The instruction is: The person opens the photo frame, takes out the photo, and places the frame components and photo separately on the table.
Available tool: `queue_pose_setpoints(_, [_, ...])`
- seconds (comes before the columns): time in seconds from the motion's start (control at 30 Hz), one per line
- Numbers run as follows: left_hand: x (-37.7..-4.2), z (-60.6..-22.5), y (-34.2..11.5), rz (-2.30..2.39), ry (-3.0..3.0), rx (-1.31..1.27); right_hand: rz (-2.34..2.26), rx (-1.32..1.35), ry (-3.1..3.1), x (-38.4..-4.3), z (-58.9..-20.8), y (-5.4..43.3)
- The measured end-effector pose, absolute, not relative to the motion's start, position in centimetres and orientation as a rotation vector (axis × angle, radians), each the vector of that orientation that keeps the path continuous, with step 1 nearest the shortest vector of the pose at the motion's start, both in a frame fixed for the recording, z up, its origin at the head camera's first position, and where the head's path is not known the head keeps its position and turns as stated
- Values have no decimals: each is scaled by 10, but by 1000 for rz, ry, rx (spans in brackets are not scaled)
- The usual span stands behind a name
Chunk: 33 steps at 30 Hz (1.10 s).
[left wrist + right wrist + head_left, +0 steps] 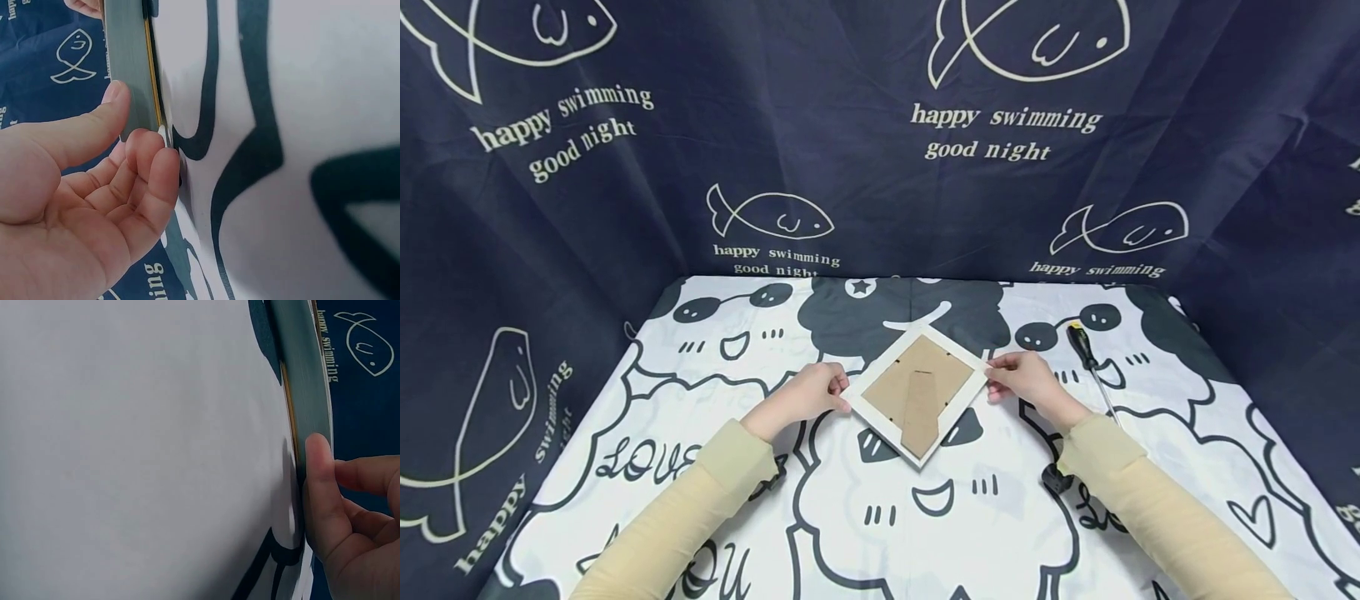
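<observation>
A white-edged picture frame (859,402) lies back side up on the patterned cloth, turned so that one corner points toward me. Its brown backboard (951,367) carries a folded stand leg (920,408). At the left corner my left hand (815,390) pinches the frame, and in the left wrist view the thumb presses along the frame's side (128,50) with the other fingers curled at the corner. My right hand (1028,383) pinches the opposite corner. In the right wrist view its thumb (320,462) lies against the side; the fingers are partly hidden behind.
A screwdriver with a black and yellow handle (1081,343) lies to the right of the right hand, its shaft running toward the right sleeve (1112,458). White cloth with black cartoon drawings (925,542) covers the table. Dark blue curtains (865,108) enclose the back and sides.
</observation>
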<state>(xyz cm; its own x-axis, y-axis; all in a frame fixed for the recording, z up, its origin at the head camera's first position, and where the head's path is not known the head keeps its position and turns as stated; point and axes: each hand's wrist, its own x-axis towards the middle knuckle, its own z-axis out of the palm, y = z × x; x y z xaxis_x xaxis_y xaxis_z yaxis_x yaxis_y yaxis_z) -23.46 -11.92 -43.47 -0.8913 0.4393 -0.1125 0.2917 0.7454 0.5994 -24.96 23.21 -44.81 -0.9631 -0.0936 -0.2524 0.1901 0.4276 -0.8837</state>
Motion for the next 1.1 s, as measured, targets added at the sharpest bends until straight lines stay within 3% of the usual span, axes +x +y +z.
queue_pose_setpoints(0.7, [-242,-436,-121,871,2708,517,-1604,90,2368,-246,-450,237])
queue_pose_setpoints(1.1, [-227,-430,-109,858,2719,265,-1380,15,2577,-260,-430,257])
